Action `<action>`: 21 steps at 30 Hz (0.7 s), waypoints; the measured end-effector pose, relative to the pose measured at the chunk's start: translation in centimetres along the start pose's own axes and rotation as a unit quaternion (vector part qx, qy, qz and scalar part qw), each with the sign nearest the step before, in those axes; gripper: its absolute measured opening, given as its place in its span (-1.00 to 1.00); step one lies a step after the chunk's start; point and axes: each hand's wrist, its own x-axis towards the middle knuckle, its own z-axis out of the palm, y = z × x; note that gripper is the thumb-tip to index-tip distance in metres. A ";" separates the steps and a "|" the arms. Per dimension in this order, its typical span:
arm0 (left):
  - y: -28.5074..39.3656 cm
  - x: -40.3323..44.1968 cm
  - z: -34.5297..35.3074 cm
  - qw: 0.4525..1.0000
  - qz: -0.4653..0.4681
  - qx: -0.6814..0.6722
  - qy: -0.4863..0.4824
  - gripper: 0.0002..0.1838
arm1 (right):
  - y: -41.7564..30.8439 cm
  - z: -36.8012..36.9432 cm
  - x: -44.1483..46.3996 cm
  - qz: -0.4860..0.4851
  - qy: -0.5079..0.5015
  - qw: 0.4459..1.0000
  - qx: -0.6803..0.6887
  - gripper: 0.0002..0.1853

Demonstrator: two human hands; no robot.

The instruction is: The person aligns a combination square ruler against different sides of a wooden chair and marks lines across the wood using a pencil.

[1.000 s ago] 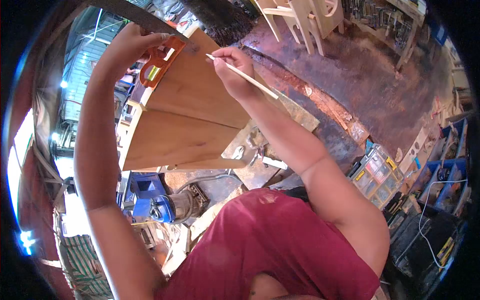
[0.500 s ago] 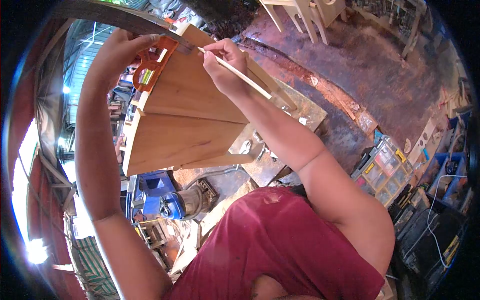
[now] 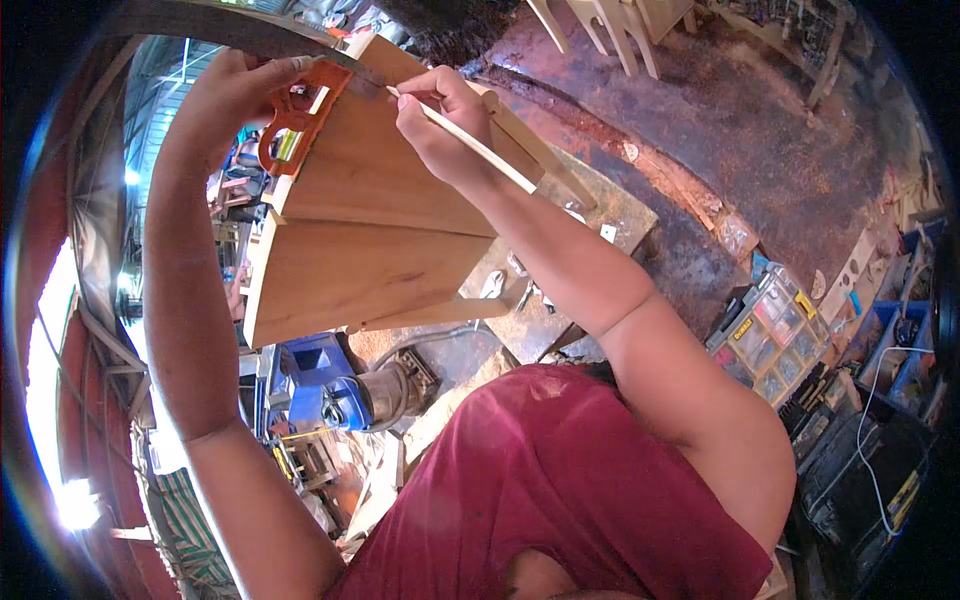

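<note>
My left hand (image 3: 235, 100) is closed on an orange-handled square (image 3: 292, 135) with a level vial in its head, thumb stretched along the top. The head rests against the edge of a wooden panel (image 3: 370, 170), and its dark metal blade (image 3: 365, 80) crosses the panel's face. In my right hand (image 3: 445, 110) is a long pale pencil (image 3: 480, 150), pinched between thumb and fingers. Its tip is near the blade; whether it touches the wood I cannot tell. Below a seam lies a second wooden panel (image 3: 370, 275).
A blue and metal vacuum-like machine (image 3: 345, 400) stands under the panels, with a hose nearby. To the right is a clear-lidded DeWalt organizer case (image 3: 765, 330), beside a black case (image 3: 850, 460) and blue bins (image 3: 890, 350). Wooden furniture legs (image 3: 625, 40) show at the top.
The view has shifted slightly. Both hands sit a little farther up and left in the picture, still holding the square and the pencil.
</note>
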 end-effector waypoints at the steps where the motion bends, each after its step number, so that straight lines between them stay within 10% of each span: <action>1: -0.2 0.2 -0.2 1.000 -0.004 0.005 -0.008 -0.54 | -0.1 0.0 0.0 0.005 -0.008 1.000 0.000 -0.89; 21: -0.9 0.4 -0.4 1.000 -0.009 0.018 -0.005 -0.57 | -0.4 -0.7 0.4 0.000 -0.015 1.000 0.010 -0.93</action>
